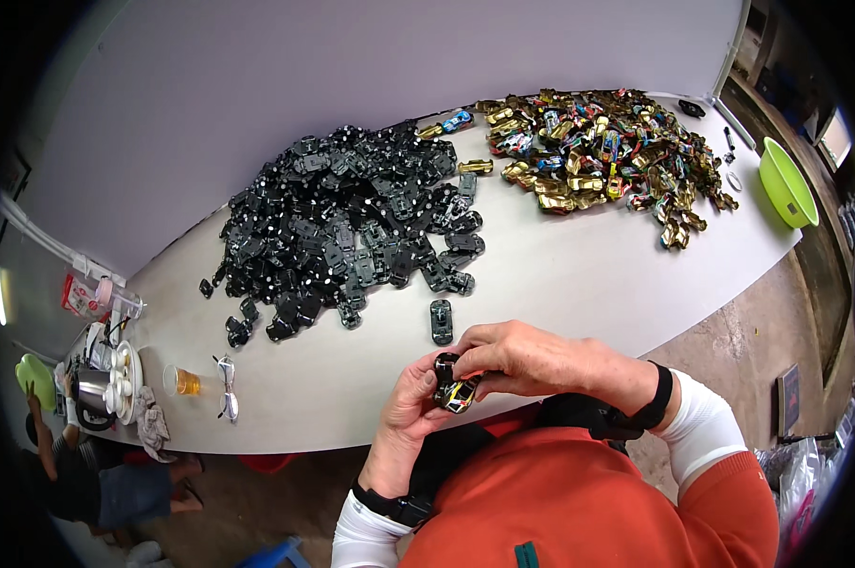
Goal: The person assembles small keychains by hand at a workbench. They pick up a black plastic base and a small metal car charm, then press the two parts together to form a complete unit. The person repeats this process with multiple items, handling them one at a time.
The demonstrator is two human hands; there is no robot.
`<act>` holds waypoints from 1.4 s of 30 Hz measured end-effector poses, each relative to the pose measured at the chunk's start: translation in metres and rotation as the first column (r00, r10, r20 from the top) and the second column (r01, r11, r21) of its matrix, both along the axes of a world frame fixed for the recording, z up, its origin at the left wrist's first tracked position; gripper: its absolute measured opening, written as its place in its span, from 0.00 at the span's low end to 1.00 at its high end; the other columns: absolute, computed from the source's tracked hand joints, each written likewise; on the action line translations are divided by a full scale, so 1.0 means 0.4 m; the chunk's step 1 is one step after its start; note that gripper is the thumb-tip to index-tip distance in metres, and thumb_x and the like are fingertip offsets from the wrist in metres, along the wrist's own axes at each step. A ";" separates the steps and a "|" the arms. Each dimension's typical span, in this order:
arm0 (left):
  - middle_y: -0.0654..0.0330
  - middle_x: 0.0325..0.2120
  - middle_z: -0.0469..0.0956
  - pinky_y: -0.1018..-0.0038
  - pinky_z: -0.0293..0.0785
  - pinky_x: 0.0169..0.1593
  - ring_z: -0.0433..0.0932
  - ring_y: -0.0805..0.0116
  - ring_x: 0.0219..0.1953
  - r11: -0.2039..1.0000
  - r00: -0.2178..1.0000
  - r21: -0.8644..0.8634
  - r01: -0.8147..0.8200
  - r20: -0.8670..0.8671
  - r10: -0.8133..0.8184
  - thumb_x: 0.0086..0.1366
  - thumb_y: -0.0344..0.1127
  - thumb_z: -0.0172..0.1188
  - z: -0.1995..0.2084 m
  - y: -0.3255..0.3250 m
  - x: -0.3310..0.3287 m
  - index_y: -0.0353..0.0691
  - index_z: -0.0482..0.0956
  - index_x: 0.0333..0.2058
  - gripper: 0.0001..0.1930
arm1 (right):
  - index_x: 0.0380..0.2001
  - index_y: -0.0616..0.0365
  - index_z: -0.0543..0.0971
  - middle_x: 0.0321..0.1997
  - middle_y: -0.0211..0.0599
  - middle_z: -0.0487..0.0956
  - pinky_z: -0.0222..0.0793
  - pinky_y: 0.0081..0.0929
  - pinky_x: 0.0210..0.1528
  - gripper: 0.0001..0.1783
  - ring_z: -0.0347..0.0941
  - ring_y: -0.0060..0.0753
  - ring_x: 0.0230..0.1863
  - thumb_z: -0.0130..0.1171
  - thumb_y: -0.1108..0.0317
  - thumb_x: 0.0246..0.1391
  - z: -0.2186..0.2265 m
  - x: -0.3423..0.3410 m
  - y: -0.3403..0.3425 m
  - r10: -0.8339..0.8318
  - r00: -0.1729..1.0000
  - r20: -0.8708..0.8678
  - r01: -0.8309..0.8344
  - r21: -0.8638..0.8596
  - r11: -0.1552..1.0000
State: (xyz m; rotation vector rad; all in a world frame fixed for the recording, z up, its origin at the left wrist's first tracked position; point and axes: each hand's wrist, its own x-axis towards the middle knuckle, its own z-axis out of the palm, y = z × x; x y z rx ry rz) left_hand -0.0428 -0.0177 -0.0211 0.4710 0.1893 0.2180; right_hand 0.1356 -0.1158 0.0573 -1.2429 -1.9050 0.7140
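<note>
Black toy car (459, 395), bright markings on its lower end, sits lower centre, pinched by both your left hand (411, 399) and right hand (515, 360); your grip hides parts, can't tell if it's one piece or two. Glass cup (170, 380), lower left: amber liquid (189, 383). White tray (137, 381), far left: small white cups (124, 388). Car's long axis runs steeply, upper left to lower right; can't tell nose from tail.

On the pale table (560, 284), black toy-car bases (338, 232) are heaped left of centre, car bodies (588, 156) upper right, eyeglasses (227, 386) placed lower left.
</note>
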 end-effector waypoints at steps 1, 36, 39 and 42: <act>0.54 0.35 0.76 0.89 0.57 0.13 0.73 0.79 0.21 1.000 1.000 0.011 -0.004 0.003 0.004 0.53 0.39 0.65 0.004 -0.003 -0.001 0.29 0.65 0.51 0.30 | 0.33 0.60 0.75 0.38 0.44 0.72 0.70 0.35 0.38 0.16 0.72 0.48 0.37 0.66 0.73 0.36 -0.002 -0.003 -0.002 -0.011 1.000 -0.009 0.011 0.011 1.000; 0.49 0.38 0.76 0.79 0.76 0.31 0.77 0.66 0.34 0.887 0.916 0.230 -0.400 0.113 0.384 0.52 0.29 0.64 0.042 -0.017 0.016 0.29 0.71 0.44 0.21 | 0.33 0.66 0.74 0.26 0.36 0.75 0.71 0.20 0.24 0.09 0.74 0.24 0.25 0.60 0.74 0.48 -0.026 0.064 -0.072 -0.554 0.733 -0.394 0.401 -0.407 0.820; 0.51 0.37 0.75 0.76 0.77 0.36 0.77 0.66 0.36 0.841 0.893 0.303 -0.449 0.112 0.436 0.49 0.31 0.67 0.070 -0.022 0.033 0.30 0.72 0.43 0.22 | 0.33 0.68 0.72 0.23 0.36 0.75 0.72 0.17 0.23 0.10 0.74 0.21 0.23 0.60 0.76 0.48 -0.006 0.013 -0.085 -0.466 0.650 -0.600 0.364 -0.293 0.884; 0.56 0.36 0.75 0.73 0.74 0.44 0.75 0.66 0.40 0.808 0.894 0.390 -0.442 0.122 0.430 0.48 0.32 0.68 0.085 -0.023 0.042 0.31 0.74 0.41 0.22 | 0.33 0.67 0.72 0.23 0.36 0.75 0.72 0.17 0.23 0.10 0.74 0.21 0.23 0.61 0.77 0.46 0.004 -0.003 -0.074 -0.444 0.683 -0.580 0.398 -0.214 0.892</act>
